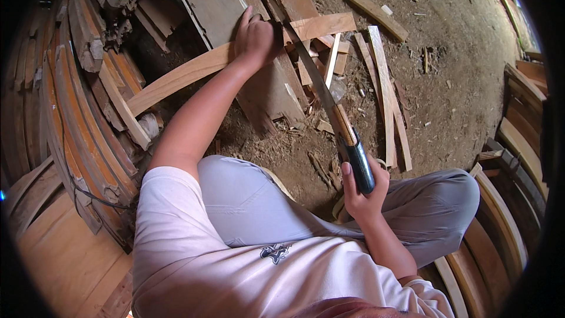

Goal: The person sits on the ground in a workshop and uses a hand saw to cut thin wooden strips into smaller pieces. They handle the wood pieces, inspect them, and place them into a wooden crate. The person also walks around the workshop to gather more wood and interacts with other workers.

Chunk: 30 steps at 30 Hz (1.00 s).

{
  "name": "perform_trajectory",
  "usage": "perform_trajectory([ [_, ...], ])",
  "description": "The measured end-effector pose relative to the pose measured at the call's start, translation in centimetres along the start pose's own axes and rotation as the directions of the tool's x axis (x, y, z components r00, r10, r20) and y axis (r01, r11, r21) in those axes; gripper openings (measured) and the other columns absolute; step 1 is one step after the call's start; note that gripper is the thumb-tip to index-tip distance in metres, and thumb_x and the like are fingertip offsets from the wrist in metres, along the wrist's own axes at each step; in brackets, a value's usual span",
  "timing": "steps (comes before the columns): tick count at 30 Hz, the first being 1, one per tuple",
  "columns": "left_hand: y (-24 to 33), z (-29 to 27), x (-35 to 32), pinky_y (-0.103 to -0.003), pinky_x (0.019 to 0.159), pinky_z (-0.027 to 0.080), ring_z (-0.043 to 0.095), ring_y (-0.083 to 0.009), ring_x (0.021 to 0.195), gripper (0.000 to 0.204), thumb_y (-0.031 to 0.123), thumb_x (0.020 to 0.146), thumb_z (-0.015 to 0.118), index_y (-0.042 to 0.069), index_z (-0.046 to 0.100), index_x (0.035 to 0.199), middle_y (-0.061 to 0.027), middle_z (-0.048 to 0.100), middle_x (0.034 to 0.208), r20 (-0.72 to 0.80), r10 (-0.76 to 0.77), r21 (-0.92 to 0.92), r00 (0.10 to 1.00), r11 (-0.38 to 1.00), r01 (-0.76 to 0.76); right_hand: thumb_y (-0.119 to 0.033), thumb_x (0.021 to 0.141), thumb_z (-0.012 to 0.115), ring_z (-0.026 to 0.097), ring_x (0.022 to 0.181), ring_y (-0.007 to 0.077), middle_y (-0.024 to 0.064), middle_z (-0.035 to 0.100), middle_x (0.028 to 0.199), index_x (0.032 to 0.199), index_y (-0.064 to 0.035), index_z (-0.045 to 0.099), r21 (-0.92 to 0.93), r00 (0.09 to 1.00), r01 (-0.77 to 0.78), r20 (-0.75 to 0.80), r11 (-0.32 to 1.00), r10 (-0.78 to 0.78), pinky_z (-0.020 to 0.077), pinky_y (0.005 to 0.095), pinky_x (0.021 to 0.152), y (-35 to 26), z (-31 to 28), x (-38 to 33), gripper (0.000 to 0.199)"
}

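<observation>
My right hand (364,193) is closed round the dark handle of a handsaw (355,156). Its long, narrow blade (318,76) slants up and to the left, and its far end meets a light wooden plank (188,76). Over that plank my left hand (258,40) is clasped, just left of the blade, with its fingers partly hidden behind the hand. The plank lies crosswise on a wide, worn board (226,17), and a short length (326,25) of it extends to the right of the blade. Where the teeth touch the wood is too small to make out.
Stacked curved timbers (88,123) crowd the left side, with a dark cord (97,199) across them. Thin strips (381,82) and offcuts (338,62) lie on the dirt floor (453,41). More curved pieces (500,218) are piled at right, beyond my bent knee.
</observation>
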<state>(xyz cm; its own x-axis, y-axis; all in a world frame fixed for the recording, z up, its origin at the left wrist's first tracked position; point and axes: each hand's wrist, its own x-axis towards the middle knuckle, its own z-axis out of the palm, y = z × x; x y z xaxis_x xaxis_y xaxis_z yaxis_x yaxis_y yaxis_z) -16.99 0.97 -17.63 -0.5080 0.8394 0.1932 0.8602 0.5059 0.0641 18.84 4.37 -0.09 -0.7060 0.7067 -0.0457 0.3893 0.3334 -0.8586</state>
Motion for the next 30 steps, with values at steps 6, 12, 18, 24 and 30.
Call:
perform_trajectory([
  [6,0.2,-0.9,0.2,-0.045,0.119,0.031,0.068,-0.0314,0.089,0.017,0.008,0.079,0.059,0.006,0.072,0.067,-0.0190,0.070,0.075,0.002,0.004,-0.022,1.000,1.000,-0.003,-0.019,0.092,0.076,0.043,0.050,0.0082,0.0011,0.048,0.057,0.076,-0.0017,0.059,0.074,0.993,-0.106,0.064,0.992,0.101,0.0331,0.0279,0.048,0.2,-0.2,-0.1,0.028],
  [12,-0.9,1.1,0.1,-0.049,0.116,0.033,0.067,-0.0323,0.086,0.017,0.018,0.087,0.061,0.010,0.072,0.077,-0.0154,0.069,0.076,0.016,0.052,0.058,0.999,0.997,-0.053,-0.019,0.093,0.075,0.044,0.052,0.0064,-0.0006,0.051,0.058,0.080,-0.0005,0.063,0.064,0.998,-0.052,0.042,0.997,0.049,0.0344,0.0259,0.049,-0.5,-0.4,0.4,0.026],
  [18,-1.0,1.6,0.3,-0.047,0.117,0.033,0.067,-0.0326,0.086,0.015,0.014,0.083,0.061,0.009,0.071,0.074,-0.0153,0.068,0.073,0.023,0.072,0.042,0.997,0.996,-0.073,-0.018,0.093,0.074,0.048,0.052,0.0059,-0.0001,0.054,0.059,0.082,0.0005,0.065,0.086,0.996,-0.092,-0.001,0.992,0.093,0.0373,0.0251,0.050,-0.2,-0.1,0.6,0.023],
  [24,-1.0,2.3,0.4,-0.045,0.118,0.033,0.067,-0.0337,0.087,0.017,0.013,0.083,0.058,0.008,0.070,0.072,-0.0171,0.069,0.076,0.024,0.048,-0.009,0.999,0.999,-0.048,-0.017,0.093,0.073,0.047,0.052,0.0060,-0.0002,0.054,0.059,0.082,0.0010,0.065,0.017,0.999,-0.016,-0.043,1.000,0.017,0.0371,0.0252,0.050,-0.6,0.4,0.6,0.023],
  [30,-2.0,4.5,0.0,-0.042,0.119,0.036,0.068,-0.0293,0.088,0.026,0.004,0.085,0.050,0.004,0.067,0.066,-0.0181,0.069,0.075,-0.090,-0.032,0.012,0.995,0.999,0.033,-0.015,0.092,0.073,0.047,0.051,0.0061,-0.0004,0.052,0.057,0.080,-0.0003,0.064,0.029,0.989,-0.134,0.072,0.991,0.131,0.0371,0.0255,0.049,-1.9,-0.4,0.6,0.021],
])
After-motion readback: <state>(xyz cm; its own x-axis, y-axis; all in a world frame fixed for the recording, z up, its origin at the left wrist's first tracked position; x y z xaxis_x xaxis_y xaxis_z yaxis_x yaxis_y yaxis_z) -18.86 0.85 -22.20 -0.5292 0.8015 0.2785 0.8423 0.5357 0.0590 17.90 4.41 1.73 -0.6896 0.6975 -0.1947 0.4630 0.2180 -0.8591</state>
